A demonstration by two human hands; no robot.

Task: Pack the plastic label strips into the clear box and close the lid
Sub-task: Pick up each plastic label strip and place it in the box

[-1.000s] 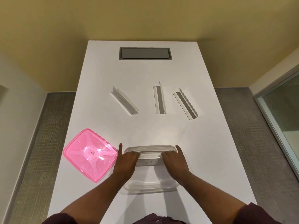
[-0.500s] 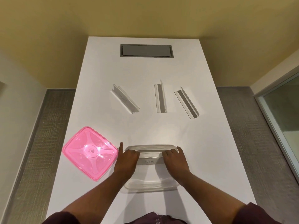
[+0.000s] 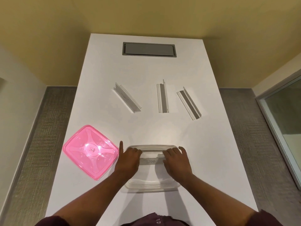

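The clear box (image 3: pixel 151 187) stands open at the near middle of the white table (image 3: pixel 203 152). A label strip (image 3: pixel 150 161) with handwriting lies across its far half. My left hand (image 3: pixel 128 160) grips the strip's left end, index finger pointing out past the box rim. My right hand (image 3: pixel 176 162) grips the right end with fingers curled over it. Three more clear label strips lie farther out: a left strip (image 3: pixel 127 97) at a slant, a middle strip (image 3: pixel 162 97) nearly straight, and a right strip (image 3: pixel 189 103) at a slant. The pink lid (image 3: pixel 90 151) rests left of the box.
A grey hatch (image 3: pixel 149 49) is set into the table's far end. The table is narrow, with carpet (image 3: pixel 40 128) below on both sides and a glass panel (image 3: pixel 286 121) at the right.
Both hands and the strip stay in the same place on the box. Only the view has shifted slightly.
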